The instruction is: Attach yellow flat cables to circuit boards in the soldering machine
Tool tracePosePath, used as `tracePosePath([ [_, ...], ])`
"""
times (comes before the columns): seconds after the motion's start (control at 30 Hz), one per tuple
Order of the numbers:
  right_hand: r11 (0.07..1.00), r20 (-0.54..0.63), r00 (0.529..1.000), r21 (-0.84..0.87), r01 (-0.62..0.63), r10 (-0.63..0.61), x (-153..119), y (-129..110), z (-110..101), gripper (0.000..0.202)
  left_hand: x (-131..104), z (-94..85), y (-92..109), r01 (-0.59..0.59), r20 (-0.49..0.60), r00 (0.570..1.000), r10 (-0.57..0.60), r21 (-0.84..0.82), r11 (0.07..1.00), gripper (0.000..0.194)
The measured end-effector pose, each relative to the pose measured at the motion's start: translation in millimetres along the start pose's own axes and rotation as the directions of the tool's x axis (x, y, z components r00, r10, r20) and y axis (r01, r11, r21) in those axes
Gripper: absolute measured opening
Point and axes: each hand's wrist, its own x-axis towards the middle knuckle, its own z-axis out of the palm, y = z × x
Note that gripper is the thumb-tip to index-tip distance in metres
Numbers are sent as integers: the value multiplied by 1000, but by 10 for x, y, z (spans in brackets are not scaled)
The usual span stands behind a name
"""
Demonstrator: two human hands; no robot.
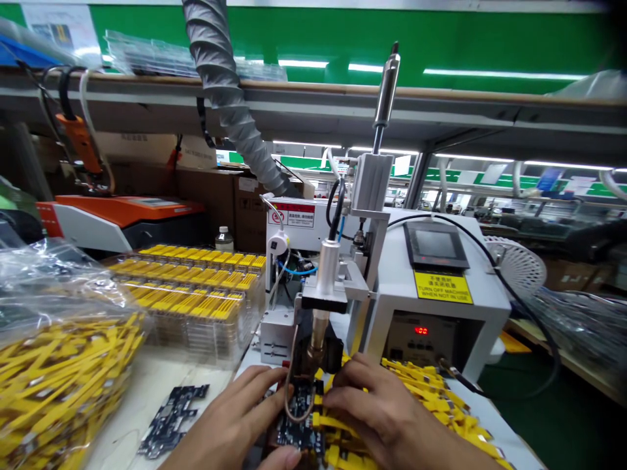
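Under the soldering head (317, 329) of the bench machine lies a dark circuit board (296, 427). My left hand (240, 414) holds this board at its left edge, the fingers reaching along the side and the thumb at the front corner. On the right of the board, my right hand (375, 405) has its fingers curled and pinched on a yellow flat cable (318, 418) at the board's edge; the fingertips partly hide it. A thin bent metal tube (288, 391) loops down over the board. Loose yellow flat cables (435, 391) are heaped beside and beneath my right hand.
Another circuit board (171, 421) lies on the left. Behind it are stacked clear trays (196, 336) with yellow strips, and a plastic bag (63, 385) of yellow strips. The control unit (441, 274) stands right; a grey duct (220, 85) hangs overhead. A fan (519, 264) is behind.
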Motion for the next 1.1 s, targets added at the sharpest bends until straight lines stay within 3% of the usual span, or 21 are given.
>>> tracePosePath([
  [0.3, 1000, 19, 1000, 13, 3, -3, 0, 10, -4, 26, -11, 40, -60, -11, 19, 1000, 10, 25, 1000, 44],
  [0.5, 1000, 26, 1000, 14, -12, 12, 0, -2, -5, 24, -93, 142, -161, -65, -15, 998, 65, 35, 997, 55],
  [0.67, 1000, 32, 999, 2, -19, 19, -2, 6, -9, 25, -63, 91, -107, -89, -58, 994, 92, 51, 995, 50],
  [0.9, 1000, 46, 999, 4, -17, 17, -24, 35, 20, 24, 12, -43, 41, 1, 37, 999, -3, 61, 998, 41],
  [1.1, 1000, 31, 999, 15, -18, 18, -29, 37, 23, 22, 3, -4, -14, 28, 57, 998, -27, -20, 999, 42],
])
